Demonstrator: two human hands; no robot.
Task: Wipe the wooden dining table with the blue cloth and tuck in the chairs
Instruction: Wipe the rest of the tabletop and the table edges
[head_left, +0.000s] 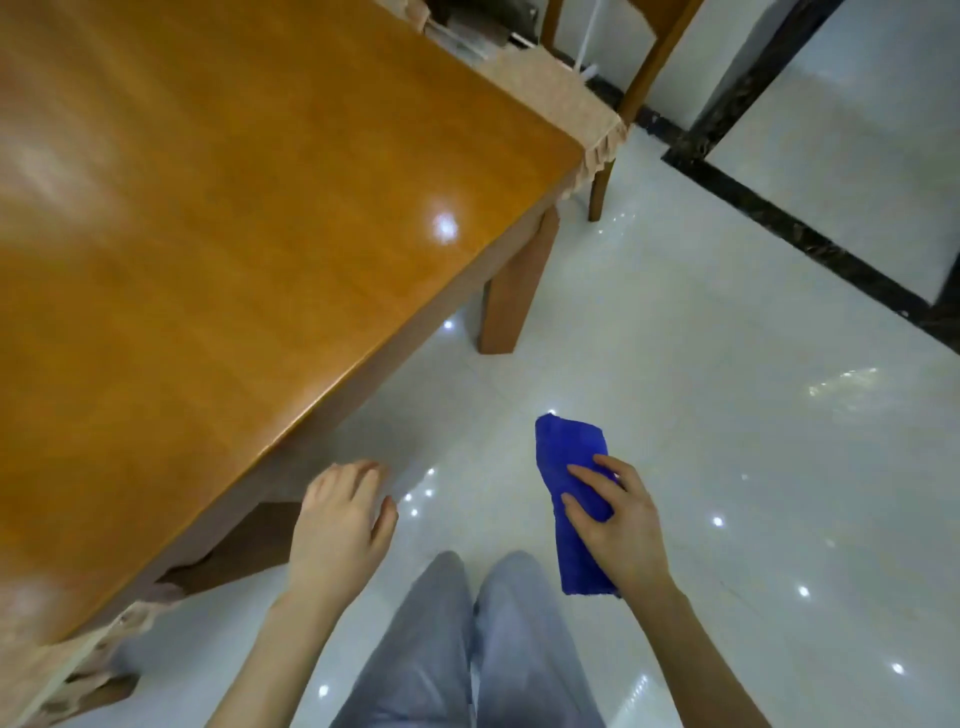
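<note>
the blue cloth (571, 452) is not on the worktop (208, 234) yet. the right hand (618, 525) holds it out over the floor (727, 312), well off to the side of the worktop's edge. the fingers curl round the middle of the cloth, and both ends hang free. the left hand (337, 525) holds nothing. its fingers are loose and a bit bent, just beside the worktop's near corner.

what could go wrong: the cloth is folded long and only gripped in the middle, so i think a loose end could flop open or slip out on the way over. the floor is very shiny, so a fast step could slide. the far chair (639, 67) and the near chair (78, 665) both have frilly covers that hang close to the worktop, and a wipe along the edge could snag them. i cannot tell if either chair is pushed all the way in.

the worktop is smooth orange-brown wood with a glossy coat and rounded edges, and it shows a bright spot of light. its legs are thick and square. the cloth looks soft and fuzzy, a deep blue. the chair covers are tan cloth with ruffles. the floor is pale, hard tile with a dark stone stripe.
</note>
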